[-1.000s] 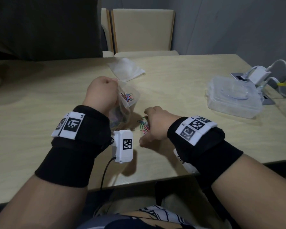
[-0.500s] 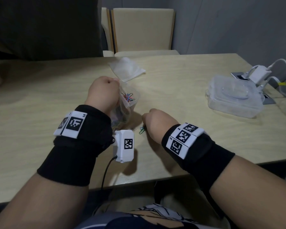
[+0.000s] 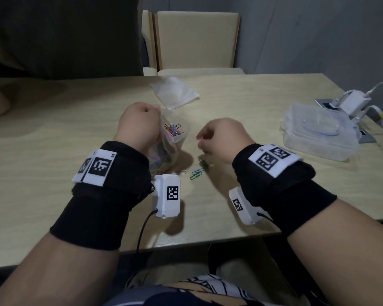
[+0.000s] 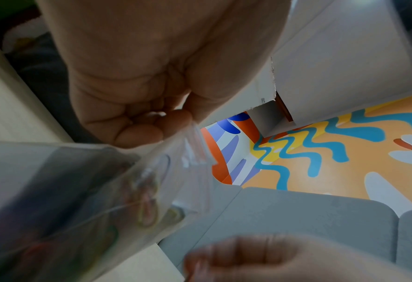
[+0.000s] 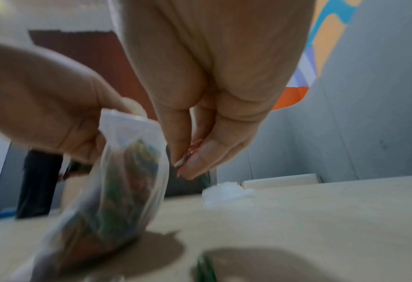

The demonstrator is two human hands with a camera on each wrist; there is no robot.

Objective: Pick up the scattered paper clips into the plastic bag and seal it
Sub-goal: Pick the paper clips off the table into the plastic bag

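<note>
The left hand (image 3: 139, 127) is curled round the rim of the plastic bag (image 3: 174, 138), pinching its top edge and holding the mouth up and open; the bag's bottom rests on the table (image 3: 53, 151). Coloured paper clips (image 3: 173, 130) lie heaped inside it. At three o'clock of the bag, raised above the table, the right hand (image 3: 221, 138) has its fingertips pressed together in a pinch; the right wrist view shows something reddish and metallic between thumb and finger, probably paper clips, though blur makes that unsure. Loose clips (image 3: 197, 172) remain on the table at about six o'clock of that hand, green and blue ones together and a pale one nearer the bag. A spare flat bag (image 3: 175, 92) lies at twelve o'clock of the held bag. A clear lidded box (image 3: 318, 133) sits well apart at three o'clock.
</note>
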